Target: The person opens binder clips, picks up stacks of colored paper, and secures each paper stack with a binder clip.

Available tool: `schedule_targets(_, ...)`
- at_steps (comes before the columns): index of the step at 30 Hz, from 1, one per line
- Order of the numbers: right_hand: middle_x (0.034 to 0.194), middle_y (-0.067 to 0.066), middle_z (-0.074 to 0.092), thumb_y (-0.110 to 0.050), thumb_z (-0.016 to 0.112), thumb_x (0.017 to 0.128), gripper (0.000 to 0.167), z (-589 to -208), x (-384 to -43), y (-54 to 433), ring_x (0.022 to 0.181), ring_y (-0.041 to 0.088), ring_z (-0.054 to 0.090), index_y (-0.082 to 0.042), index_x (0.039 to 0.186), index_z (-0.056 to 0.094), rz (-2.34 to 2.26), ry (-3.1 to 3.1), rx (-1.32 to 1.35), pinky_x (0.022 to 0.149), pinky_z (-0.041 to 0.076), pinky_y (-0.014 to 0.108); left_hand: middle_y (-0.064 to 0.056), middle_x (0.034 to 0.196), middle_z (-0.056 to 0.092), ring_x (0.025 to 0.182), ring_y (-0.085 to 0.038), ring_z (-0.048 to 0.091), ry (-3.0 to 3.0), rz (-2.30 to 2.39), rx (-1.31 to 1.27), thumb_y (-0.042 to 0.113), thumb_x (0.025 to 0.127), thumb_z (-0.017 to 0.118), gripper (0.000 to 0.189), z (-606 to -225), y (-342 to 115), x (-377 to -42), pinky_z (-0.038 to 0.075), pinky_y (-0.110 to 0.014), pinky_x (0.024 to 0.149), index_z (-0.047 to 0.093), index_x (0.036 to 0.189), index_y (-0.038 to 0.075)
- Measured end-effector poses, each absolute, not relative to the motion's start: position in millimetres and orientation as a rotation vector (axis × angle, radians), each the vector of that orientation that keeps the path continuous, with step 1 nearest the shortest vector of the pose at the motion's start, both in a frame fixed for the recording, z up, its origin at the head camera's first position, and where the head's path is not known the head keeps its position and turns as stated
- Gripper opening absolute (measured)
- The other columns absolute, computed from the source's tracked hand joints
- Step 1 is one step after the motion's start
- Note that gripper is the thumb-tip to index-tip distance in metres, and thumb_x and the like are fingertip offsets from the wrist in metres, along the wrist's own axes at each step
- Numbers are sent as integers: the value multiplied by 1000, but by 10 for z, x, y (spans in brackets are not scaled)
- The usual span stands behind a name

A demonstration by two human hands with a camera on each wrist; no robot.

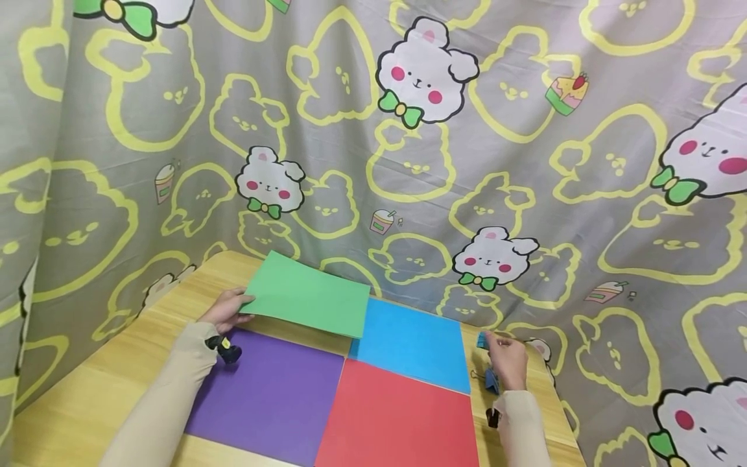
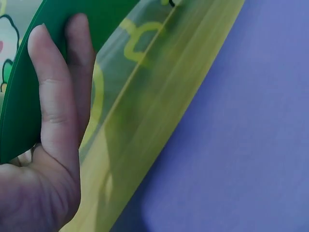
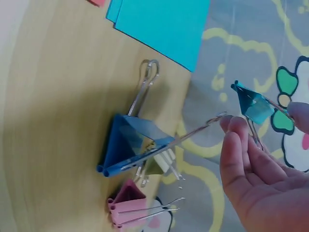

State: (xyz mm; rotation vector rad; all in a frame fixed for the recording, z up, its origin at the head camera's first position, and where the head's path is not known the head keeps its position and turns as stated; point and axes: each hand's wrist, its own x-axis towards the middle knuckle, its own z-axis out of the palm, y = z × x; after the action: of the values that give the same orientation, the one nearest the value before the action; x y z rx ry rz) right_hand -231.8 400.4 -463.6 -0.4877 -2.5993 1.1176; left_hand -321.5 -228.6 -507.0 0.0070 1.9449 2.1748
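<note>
My left hand grips the left edge of a green sheet stack, lifted above the table, its thumb on top and fingers underneath. In the left wrist view those fingers lie straight along the green underside. Over at the table's right side, my right hand pinches a small teal binder clip by its wire handles, held up off the table. Below it stand a larger blue binder clip, a pink binder clip and a yellowish clip partly hidden behind the blue one.
Purple paper, red paper and blue paper lie edge to edge on the wooden table. A grey curtain with cartoon bears hangs right behind the table and along its sides.
</note>
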Motion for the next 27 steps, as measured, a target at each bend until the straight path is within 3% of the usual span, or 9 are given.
schedule_targets(3, 107, 25, 77, -55, 51, 104, 68, -4609, -2302, 3945, 92, 34, 75, 7, 129, 66, 1141, -2542, -516, 64, 53, 28, 10, 89, 63, 75, -1, 65, 1937, 2185, 1, 12, 111, 41, 62, -5062, -2223, -3193, 59, -18, 66, 11, 157, -16)
schedule_targets(10, 89, 10, 80, -52, 56, 104, 70, -4588, -2276, 3760, 71, 6, 72, 15, 125, 65, 1567, -2328, -525, 71, 62, 24, 8, 89, 64, 72, -3, 65, 1898, 2215, 6, 13, 111, 41, 64, -5078, -2097, -3162, 59, -18, 64, 9, 159, -15)
schedule_targets(17, 80, -1, 79, -49, 57, 104, 66, -4686, -2248, 3620, 70, 6, 73, 14, 118, 63, 1936, -2138, -535, 72, 64, 26, 9, 90, 66, 74, -3, 66, 1876, 2237, 53, 15, 111, 44, 65, -5052, -1969, -3079, 59, -18, 64, 11, 159, -14)
schedule_targets(24, 81, 2, 79, -52, 62, 101, 63, -4769, -2187, 3519, 70, 8, 74, 9, 115, 67, 2093, -2041, -591, 71, 63, 23, 8, 95, 63, 78, -2, 65, 1863, 2229, 61, 18, 112, 43, 68, -5072, -1870, -2996, 57, -18, 66, 6, 161, -10)
schedule_targets(27, 81, 2, 80, -53, 61, 101, 65, -4776, -2161, 3494, 72, 9, 76, 9, 120, 65, 2115, -2015, -597, 72, 64, 23, 8, 95, 64, 77, -2, 66, 1847, 2242, 64, 18, 111, 44, 69, -5078, -1831, -2977, 57, -19, 65, 6, 161, -10)
